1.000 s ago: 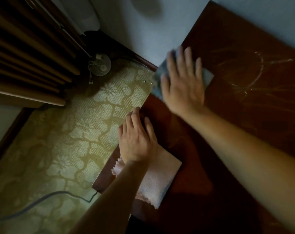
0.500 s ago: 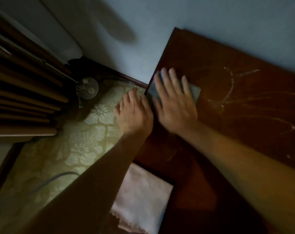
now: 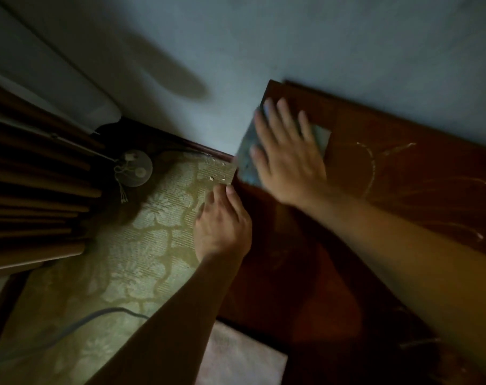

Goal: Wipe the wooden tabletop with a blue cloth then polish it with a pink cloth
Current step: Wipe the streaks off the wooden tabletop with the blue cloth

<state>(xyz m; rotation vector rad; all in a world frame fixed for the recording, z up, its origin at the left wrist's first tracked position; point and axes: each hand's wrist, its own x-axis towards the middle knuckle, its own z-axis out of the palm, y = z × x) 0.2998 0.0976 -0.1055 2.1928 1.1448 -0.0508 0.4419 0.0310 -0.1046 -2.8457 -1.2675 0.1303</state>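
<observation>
Right hand (image 3: 289, 159) flat, left hand (image 3: 222, 226) curled

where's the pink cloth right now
In the head view, the pink cloth lies at the bottom edge, on the wooden tabletop's near-left corner, beside the left forearm.

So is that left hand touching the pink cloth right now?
Apart. The head view shows the left hand at the tabletop's left edge, with bare dark wood between it and the pink cloth lying nearer the camera.

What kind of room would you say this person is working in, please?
Probably a lived-in room at home, perhaps a bedroom or sitting room. A dark polished wooden tabletop stands against a plain painted wall, a floral patterned carpet covers the floor, and pleated curtains hang at the left.
</observation>
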